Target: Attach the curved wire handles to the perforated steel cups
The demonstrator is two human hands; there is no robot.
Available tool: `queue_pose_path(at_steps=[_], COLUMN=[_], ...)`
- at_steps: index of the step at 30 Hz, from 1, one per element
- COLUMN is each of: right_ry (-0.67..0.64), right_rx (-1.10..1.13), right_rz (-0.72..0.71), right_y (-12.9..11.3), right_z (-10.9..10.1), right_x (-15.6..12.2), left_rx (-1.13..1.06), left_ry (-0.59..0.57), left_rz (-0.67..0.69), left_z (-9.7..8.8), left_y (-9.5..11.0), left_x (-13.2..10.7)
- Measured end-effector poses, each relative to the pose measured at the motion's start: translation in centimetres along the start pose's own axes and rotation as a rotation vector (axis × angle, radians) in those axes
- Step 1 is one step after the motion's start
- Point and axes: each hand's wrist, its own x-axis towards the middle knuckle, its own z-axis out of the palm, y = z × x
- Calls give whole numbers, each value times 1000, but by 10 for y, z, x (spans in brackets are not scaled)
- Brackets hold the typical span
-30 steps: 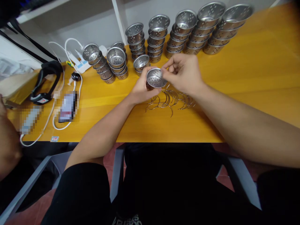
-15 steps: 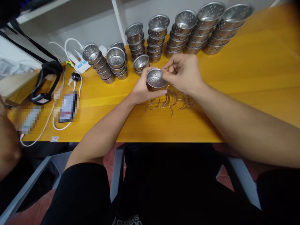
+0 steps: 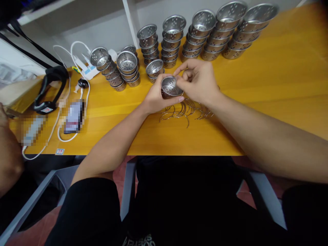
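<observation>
My left hand [image 3: 153, 97] is wrapped round a small perforated steel cup [image 3: 169, 87], holding it just above the yellow table [image 3: 269, 89]. My right hand [image 3: 198, 80] is closed at the cup's right rim, fingertips pinched there; what they pinch is too small to make out. Under both hands lies a loose pile of thin wire handles [image 3: 187, 110].
Stacks of the same steel cups [image 3: 220, 30] line the table's far edge, with shorter stacks [image 3: 120, 68] at the left. A black headset [image 3: 50, 89], white cables, a power strip [image 3: 85, 70] and a phone [image 3: 73, 116] lie at the left. Another person's arm [image 3: 9, 153] shows at the left edge.
My right hand's fingers have shifted slightly over the cup's rim and the cup has turned a little; both hands stay in place.
</observation>
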Motion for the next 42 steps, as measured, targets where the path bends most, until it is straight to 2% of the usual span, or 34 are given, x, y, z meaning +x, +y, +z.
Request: queue_pose_path(at_steps=[2,5,7,9,15,18,22,33,42], right_ry=[-49,-205,-303,-348,-308,-317,-329,-269,-341], right_rx=[74,146,178,217,262,268,223,210,262], right_rz=[11,22,32,50,64,36,52,55,99], right_y=[-8,-16,-17,-17,-15,-15,-14,-10,-6], right_z=[-6,-19,-26,-28,-25,-27,-29,-27,-32], right_x=[1,3,4,3,3,5,5,7,9], left_rx=[-54,-109,-125,-139,-143,-107,-86,-107,-12], left_ry=[10,35,49,44,-46,-36,-24,-13,14], left_rz=[-65,-134,-163,-180,-103,-46,-49,-49,4], left_z=[-4,-13,-18,-21,-17,-14,-14,-10,-3], left_y=[13,28,33,35,19,7,-1,2,13], left_x=[0,0,0,0,0,1,2,0,-3])
